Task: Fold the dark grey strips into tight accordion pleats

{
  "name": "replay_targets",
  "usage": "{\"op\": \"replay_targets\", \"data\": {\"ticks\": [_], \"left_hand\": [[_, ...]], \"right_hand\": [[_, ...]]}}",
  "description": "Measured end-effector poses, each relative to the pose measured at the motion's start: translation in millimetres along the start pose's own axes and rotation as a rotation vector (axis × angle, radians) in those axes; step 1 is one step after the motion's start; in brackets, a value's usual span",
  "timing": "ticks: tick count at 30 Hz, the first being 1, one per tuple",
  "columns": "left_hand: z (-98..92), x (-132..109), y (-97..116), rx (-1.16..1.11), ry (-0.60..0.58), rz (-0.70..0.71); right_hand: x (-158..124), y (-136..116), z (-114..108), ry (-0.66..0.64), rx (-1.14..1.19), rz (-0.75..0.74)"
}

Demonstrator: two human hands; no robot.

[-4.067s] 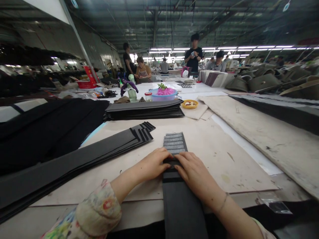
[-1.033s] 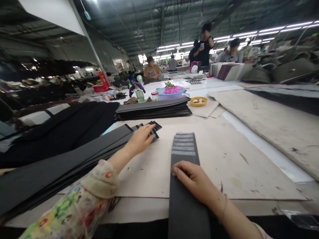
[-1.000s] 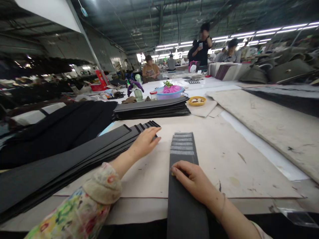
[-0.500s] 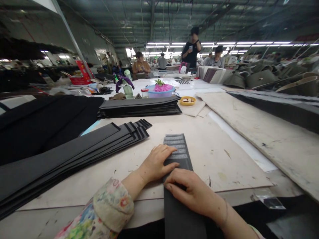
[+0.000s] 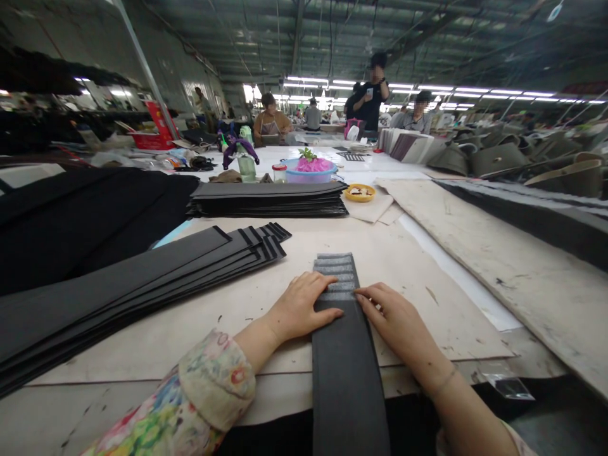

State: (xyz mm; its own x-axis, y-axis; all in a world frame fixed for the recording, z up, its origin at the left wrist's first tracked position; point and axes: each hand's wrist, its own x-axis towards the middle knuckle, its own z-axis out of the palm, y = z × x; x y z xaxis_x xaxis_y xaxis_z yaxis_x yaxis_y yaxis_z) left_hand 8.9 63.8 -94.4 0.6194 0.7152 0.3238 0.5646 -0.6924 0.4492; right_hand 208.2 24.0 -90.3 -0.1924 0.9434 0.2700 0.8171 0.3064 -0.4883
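Note:
Dark grey flat strips (image 5: 346,373) lie in a stack in front of me, running from the near edge up to the middle of the table. Their far ends are stepped, with several light grey fuzzy bands showing. My left hand (image 5: 299,308) rests across the stack's left side, thumb and fingers spread just below and over the bands. At the right edge, level with the lowest band, my right hand (image 5: 396,320) pinches a strip with its fingertips. How many layers it grips cannot be made out.
Fanned dark strips (image 5: 142,278) lie at the left, beside black fabric (image 5: 85,234). Behind is another strip stack (image 5: 270,201), with a yellow dish (image 5: 360,193) and a blue basin (image 5: 308,176). A large pale board (image 5: 513,253) lies at the right. Several people are farther back.
My right hand has moved away from me and to the right, from over the strips to their right edge by the bands. My left hand has stayed nearly in place.

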Motion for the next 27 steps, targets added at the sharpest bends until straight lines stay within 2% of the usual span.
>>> {"op": "replay_targets", "data": {"ticks": [6,8,13,17,20,24,27], "left_hand": [[2.8,0,-3,-0.011,0.004,-0.011],[3.1,0,-4,-0.014,0.005,-0.021],[0.1,1,-3,-0.006,-0.011,-0.010],[-3.2,2,1,0.007,-0.016,0.004],[-4.3,2,3,0.029,0.009,0.007],[-7.5,2,4,0.120,0.040,-0.009],[-11.9,3,2,0.116,-0.024,-0.031]], "right_hand": [[13,4,3,-0.048,0.091,0.171],[13,-2,1,-0.048,0.130,0.136],[-4,-23,-9,-0.110,0.382,-0.101],[-12,-20,-5,-0.133,0.537,0.013],[-12,-14,6,-0.091,0.485,0.092],[-14,-14,20,-0.012,0.407,0.091],[-17,-14,25,0.001,0.445,0.117]]}}
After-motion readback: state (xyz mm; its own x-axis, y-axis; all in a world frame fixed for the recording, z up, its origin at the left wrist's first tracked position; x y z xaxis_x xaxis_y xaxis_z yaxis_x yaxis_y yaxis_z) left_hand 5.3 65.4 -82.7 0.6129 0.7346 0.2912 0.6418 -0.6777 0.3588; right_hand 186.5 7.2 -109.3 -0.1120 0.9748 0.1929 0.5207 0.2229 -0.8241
